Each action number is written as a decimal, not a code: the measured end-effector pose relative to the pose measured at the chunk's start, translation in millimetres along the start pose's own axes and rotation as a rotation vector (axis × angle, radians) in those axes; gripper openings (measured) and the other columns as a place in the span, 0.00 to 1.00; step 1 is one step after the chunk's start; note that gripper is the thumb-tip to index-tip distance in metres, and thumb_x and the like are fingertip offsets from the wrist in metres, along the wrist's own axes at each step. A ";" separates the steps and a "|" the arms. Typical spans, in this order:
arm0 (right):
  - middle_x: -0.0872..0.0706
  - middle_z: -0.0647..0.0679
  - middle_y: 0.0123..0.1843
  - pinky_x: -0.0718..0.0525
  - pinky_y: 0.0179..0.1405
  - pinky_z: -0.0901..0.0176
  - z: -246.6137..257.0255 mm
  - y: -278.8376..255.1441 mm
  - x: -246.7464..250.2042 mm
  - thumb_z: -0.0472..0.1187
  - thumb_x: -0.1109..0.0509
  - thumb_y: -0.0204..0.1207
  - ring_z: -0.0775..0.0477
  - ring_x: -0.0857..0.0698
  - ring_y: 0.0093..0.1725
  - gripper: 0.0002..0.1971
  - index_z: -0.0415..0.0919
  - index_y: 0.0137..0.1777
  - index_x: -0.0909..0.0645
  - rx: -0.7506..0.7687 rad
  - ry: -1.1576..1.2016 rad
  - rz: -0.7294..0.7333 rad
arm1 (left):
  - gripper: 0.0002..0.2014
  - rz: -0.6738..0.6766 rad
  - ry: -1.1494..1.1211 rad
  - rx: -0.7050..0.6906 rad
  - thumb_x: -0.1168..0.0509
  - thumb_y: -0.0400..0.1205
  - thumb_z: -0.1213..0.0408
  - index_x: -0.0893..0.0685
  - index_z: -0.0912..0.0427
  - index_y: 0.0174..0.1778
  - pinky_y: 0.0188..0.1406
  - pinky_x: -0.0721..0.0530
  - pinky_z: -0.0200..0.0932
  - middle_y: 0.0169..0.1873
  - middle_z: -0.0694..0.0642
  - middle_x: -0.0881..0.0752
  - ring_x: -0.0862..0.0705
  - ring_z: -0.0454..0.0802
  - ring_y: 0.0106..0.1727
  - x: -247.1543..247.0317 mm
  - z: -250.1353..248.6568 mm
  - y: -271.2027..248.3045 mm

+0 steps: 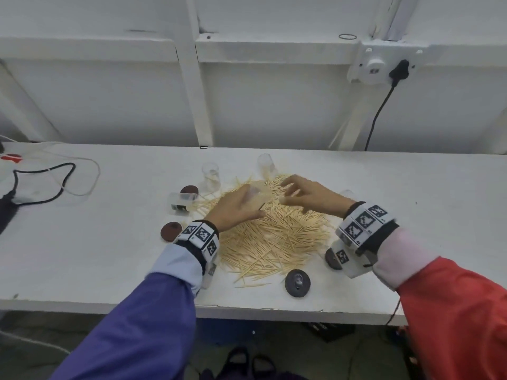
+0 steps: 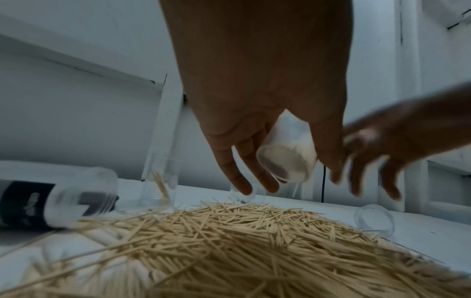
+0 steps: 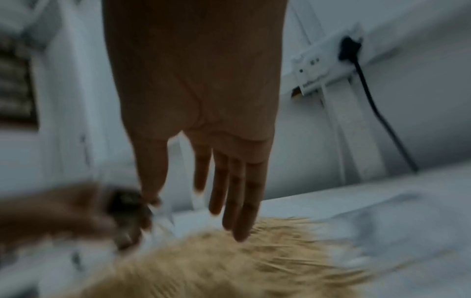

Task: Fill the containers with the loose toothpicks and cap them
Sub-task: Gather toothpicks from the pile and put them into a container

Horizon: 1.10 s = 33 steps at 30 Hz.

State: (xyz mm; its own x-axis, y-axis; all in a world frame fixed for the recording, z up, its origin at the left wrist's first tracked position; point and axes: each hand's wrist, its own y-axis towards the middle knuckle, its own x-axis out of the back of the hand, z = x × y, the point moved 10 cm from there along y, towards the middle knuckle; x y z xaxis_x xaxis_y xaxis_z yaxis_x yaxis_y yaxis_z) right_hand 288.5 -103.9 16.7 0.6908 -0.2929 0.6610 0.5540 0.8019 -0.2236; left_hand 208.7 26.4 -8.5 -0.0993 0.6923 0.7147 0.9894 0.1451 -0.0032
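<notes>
A broad pile of loose toothpicks (image 1: 274, 234) lies mid-table. Above its far part my left hand (image 1: 247, 200) grips a small clear container (image 2: 288, 159) between thumb and fingers, tilted with its mouth facing down toward the pile (image 2: 229, 242). My right hand (image 1: 292, 190) hovers just right of it with straight, spread fingers (image 3: 237, 201) and holds nothing. Two clear containers (image 1: 211, 174) (image 1: 265, 163) stand upright behind the pile. A labelled one (image 1: 182, 201) lies on its side at the left. Another container (image 1: 347, 193) sits behind my right wrist. Dark round caps (image 1: 189, 190) (image 1: 171, 231) (image 1: 297, 283) (image 1: 333, 259) lie around the pile.
A power strip (image 1: 11, 157) and loose cables (image 1: 55, 182) lie at the table's far left. A black cord (image 1: 378, 113) hangs from a wall socket (image 1: 384, 65) at the back right. The table's front edge (image 1: 274, 311) runs just below the caps.
</notes>
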 end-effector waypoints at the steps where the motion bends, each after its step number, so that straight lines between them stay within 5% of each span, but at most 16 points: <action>1: 0.20 0.45 0.68 0.18 0.52 0.58 -14.1 -3.1 -7.2 0.49 0.27 0.78 0.51 0.19 0.58 0.26 0.46 0.73 0.29 -0.016 -0.194 0.065 | 0.32 -0.010 0.014 0.005 0.26 0.77 0.46 0.27 0.56 0.74 0.48 0.28 0.42 0.59 0.48 0.20 0.21 0.46 0.57 2.2 3.5 -0.1; 4: 0.30 0.50 0.75 0.23 0.64 0.53 -56.2 -18.1 -40.1 0.50 0.24 0.73 0.49 0.28 0.70 0.36 0.50 0.78 0.34 -0.051 -0.644 0.270 | 0.30 -0.012 0.032 -0.005 0.28 0.79 0.50 0.27 0.57 0.74 0.46 0.31 0.41 0.57 0.48 0.22 0.24 0.45 0.54 4.9 5.7 0.5; 10: 0.33 0.52 0.74 0.22 0.52 0.55 -65.2 -18.4 -56.5 0.55 0.21 0.65 0.48 0.30 0.70 0.46 0.51 0.81 0.40 0.042 -0.838 0.250 | 0.31 0.051 0.052 0.022 0.27 0.77 0.47 0.27 0.54 0.73 0.44 0.26 0.41 0.57 0.46 0.20 0.19 0.49 0.55 -6.9 22.1 9.0; 15: 0.27 0.52 0.64 0.20 0.45 0.54 -57.4 -9.5 -53.1 0.46 0.26 0.69 0.49 0.22 0.59 0.34 0.51 0.76 0.31 0.087 -0.819 0.253 | 0.31 0.071 0.075 0.021 0.27 0.77 0.48 0.26 0.56 0.73 0.44 0.26 0.40 0.58 0.49 0.20 0.20 0.49 0.53 -12.3 23.6 14.3; 19: 0.25 0.53 0.60 0.27 0.39 0.59 -52.4 1.3 -52.2 0.46 0.27 0.70 0.52 0.25 0.51 0.28 0.51 0.71 0.27 0.105 -0.852 0.258 | 0.33 0.090 0.096 0.016 0.27 0.76 0.45 0.27 0.55 0.73 0.40 0.27 0.36 0.60 0.51 0.18 0.20 0.47 0.52 -17.5 28.6 16.8; 27: 0.22 0.50 0.57 0.27 0.40 0.60 -49.0 19.5 -51.6 0.42 0.27 0.73 0.54 0.28 0.48 0.21 0.46 0.66 0.24 0.169 -0.818 0.196 | 0.32 0.090 0.087 0.022 0.26 0.76 0.46 0.27 0.54 0.73 0.49 0.23 0.43 0.58 0.48 0.18 0.20 0.48 0.55 -15.4 32.6 14.8; 33: 0.20 0.50 0.58 0.23 0.40 0.58 -49.1 26.4 -48.3 0.43 0.29 0.76 0.50 0.22 0.54 0.18 0.45 0.66 0.23 0.215 -0.833 0.109 | 0.31 0.081 0.081 0.000 0.27 0.76 0.43 0.27 0.51 0.72 0.41 0.26 0.38 0.54 0.44 0.21 0.20 0.46 0.51 -13.3 37.5 14.1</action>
State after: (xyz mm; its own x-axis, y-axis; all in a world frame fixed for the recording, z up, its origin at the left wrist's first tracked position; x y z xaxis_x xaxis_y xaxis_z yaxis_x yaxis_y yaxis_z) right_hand 292.6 -94.2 -56.3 0.1234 0.2005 0.9719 0.3470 0.9088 -0.2316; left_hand 220.0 45.8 -44.3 -0.0101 0.6425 0.7662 0.9938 0.0914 -0.0635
